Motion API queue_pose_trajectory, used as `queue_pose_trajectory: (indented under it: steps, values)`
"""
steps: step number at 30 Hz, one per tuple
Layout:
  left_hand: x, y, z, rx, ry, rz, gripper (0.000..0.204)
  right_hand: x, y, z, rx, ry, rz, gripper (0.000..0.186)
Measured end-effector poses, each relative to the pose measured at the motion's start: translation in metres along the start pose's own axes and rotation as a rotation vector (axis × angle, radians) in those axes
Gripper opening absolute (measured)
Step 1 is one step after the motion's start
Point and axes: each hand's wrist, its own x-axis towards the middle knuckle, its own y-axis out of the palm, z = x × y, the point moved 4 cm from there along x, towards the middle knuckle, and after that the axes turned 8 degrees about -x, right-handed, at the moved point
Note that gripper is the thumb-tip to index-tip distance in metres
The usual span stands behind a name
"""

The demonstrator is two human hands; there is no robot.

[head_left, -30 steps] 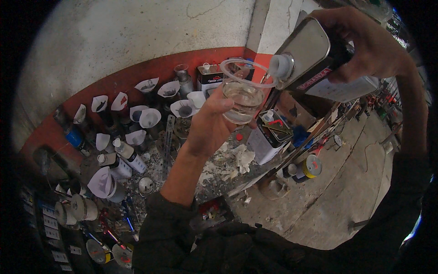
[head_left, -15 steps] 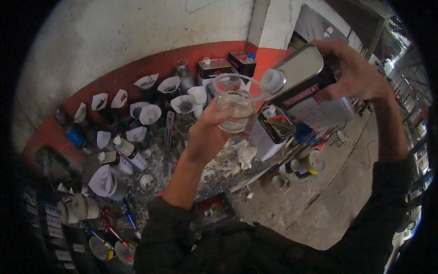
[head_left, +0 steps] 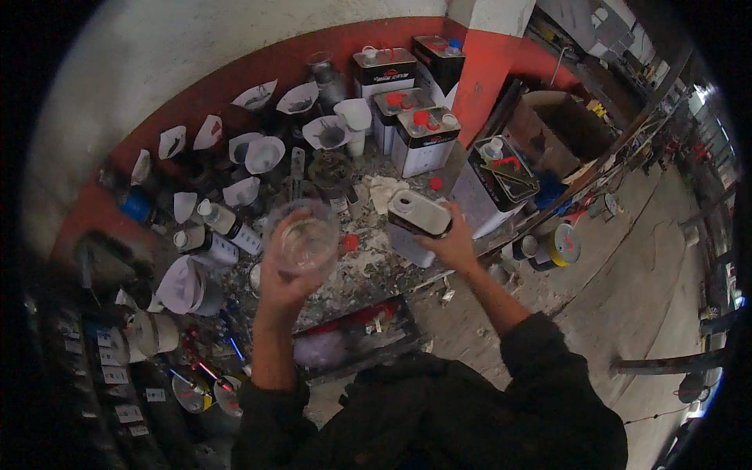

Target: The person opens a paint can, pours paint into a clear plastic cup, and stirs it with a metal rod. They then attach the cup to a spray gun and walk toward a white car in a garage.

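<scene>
My left hand [head_left: 279, 286] is closed around a clear plastic cup [head_left: 311, 233], held above the bench with some clear liquid visible in it. The rectangular metal can [head_left: 409, 244] is upright, its spout uncapped, and my right hand [head_left: 457, 244] grips its right side. Whether the can's base rests on the bench cannot be made out. Just right of the cup lies a red cap [head_left: 349, 243], and another small red cap [head_left: 436, 183] is behind the can. Crumpled whitish paper [head_left: 382, 193] sits at the can's far left.
Several larger rectangular cans [head_left: 424, 153] stand at the back, with one more can [head_left: 492, 192] to the right. Cups with white paper strainers [head_left: 265, 155] crowd the left, near white bottles [head_left: 231, 223]. A dark tray [head_left: 360, 329] lies at the bench's front edge.
My right hand has brought the can down from a raised, tilted pose to upright at bench level. My left hand has moved left and lower with the cup.
</scene>
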Motion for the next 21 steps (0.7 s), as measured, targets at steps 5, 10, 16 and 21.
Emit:
queue_pose_trajectory:
  steps: [5, 10, 16, 21]
  values:
    - [-0.03, -0.028, 0.011, 0.187, -0.016, -0.126, 0.09, -0.012, 0.061, -0.042, 0.283, 0.091, -0.053, 0.076]
    - [-0.048, -0.041, 0.026, 0.229, 0.049, -0.113, 0.077, -0.013, 0.014, -0.038, 0.149, -0.071, -0.038, 0.078]
    - [-0.073, -0.057, 0.029, 0.627, 0.082, -0.204, 0.092, 0.069, -0.159, -0.04, -0.183, -0.185, -0.255, 0.031]
    - [-0.083, -0.048, 0.031, 0.49, 0.084, -0.173, 0.085, 0.111, -0.187, -0.074, -0.598, -0.352, -0.085, 0.03]
